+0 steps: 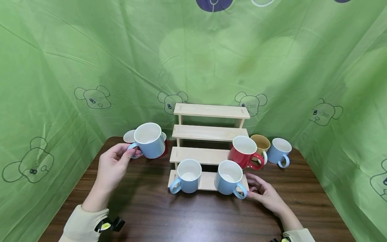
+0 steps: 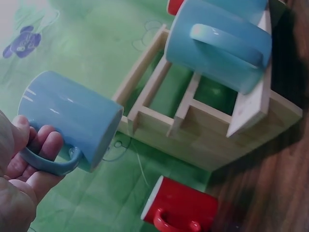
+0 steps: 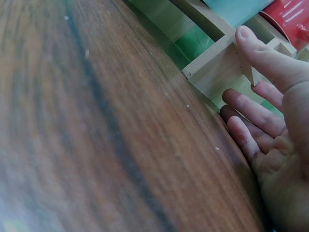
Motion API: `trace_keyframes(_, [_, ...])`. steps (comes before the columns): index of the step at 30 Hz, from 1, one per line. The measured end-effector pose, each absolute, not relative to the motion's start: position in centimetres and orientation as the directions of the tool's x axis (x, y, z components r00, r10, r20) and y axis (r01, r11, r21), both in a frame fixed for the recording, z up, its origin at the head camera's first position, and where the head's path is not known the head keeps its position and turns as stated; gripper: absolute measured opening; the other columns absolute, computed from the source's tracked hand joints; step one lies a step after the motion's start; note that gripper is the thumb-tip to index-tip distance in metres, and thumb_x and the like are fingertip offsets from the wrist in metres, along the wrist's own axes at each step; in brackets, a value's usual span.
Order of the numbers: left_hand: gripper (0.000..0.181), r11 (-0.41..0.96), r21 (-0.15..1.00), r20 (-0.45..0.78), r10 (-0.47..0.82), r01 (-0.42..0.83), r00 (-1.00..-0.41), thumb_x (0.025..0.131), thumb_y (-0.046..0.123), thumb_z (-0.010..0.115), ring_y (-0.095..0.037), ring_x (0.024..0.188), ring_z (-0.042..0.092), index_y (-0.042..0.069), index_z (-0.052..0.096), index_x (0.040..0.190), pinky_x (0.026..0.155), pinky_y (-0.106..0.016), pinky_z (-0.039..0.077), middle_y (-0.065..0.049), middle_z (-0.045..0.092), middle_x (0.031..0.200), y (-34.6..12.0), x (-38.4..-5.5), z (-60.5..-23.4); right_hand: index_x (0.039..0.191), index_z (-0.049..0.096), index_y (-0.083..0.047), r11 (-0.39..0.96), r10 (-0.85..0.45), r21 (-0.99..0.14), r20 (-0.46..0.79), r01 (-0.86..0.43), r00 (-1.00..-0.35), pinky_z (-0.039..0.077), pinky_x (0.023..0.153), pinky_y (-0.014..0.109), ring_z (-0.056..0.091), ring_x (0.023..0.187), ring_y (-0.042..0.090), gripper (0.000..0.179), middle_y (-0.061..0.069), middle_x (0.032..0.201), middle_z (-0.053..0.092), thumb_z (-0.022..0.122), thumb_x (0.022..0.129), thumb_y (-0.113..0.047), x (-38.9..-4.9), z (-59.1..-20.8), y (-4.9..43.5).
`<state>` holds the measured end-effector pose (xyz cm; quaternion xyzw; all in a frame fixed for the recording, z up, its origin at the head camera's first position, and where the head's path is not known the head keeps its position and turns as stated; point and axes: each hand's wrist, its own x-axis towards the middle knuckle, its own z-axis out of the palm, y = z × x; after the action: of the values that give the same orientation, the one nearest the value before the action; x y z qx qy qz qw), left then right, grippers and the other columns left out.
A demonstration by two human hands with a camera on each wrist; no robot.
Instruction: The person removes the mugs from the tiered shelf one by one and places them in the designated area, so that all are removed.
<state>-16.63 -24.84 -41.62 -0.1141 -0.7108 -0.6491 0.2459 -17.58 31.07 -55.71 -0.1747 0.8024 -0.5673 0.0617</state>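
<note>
My left hand (image 1: 116,164) grips a light-blue mug (image 1: 149,141) by its handle, upright and raised left of a stepped wooden shelf (image 1: 211,132). In the left wrist view, that blue mug (image 2: 70,116) has fingers hooked through the handle. My right hand (image 1: 264,193) is at the right end of the shelf's lowest step, holding it between thumb and index finger; the other fingers curve beside it. On that step stand two light-blue mugs, the left one (image 1: 188,176) and the right one (image 1: 229,178). A red mug (image 1: 243,151) stands on the second step's right end.
Right of the shelf, a yellow mug (image 1: 260,143) and a blue mug (image 1: 279,151) stand on the dark wooden table (image 1: 169,215). Behind the raised mug, a red mug (image 2: 181,205) and a white rim (image 1: 129,136) partly show. Green cloth (image 1: 211,67) hangs around the table.
</note>
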Motion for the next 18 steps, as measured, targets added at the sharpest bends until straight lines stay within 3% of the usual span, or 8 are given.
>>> trace_keyframes(8, [0.01,0.207,0.873,0.479,-0.192,0.442,-0.856,0.102,-0.01,0.069,-0.009,0.082,0.08,-0.018,0.07,0.107,0.082,-0.021,0.063,-0.008,0.081,0.089,-25.6,-16.6,-43.4,0.16,0.047,0.0,0.296,-0.347,-0.932,0.099,-0.209,-0.933,0.059,0.091,0.026,0.071,0.108,0.017,0.067,0.012,0.139,0.072,0.078,0.1,-0.002,-17.6,-55.8,31.0])
trace_keyframes(18, [0.007,0.271,0.872,0.464,-0.195,0.408,-0.864,0.102,-0.009,0.07,-0.007,0.082,0.079,-0.013,0.073,0.106,0.081,-0.019,0.062,-0.011,0.081,0.09,-26.5,-16.5,-45.8,0.16,0.047,0.003,0.278,-0.359,-0.934,0.115,-0.224,-0.926,0.059,0.09,0.026,0.071,0.107,0.018,0.066,0.027,0.14,0.068,0.077,0.101,-0.002,-17.5,-55.6,30.8])
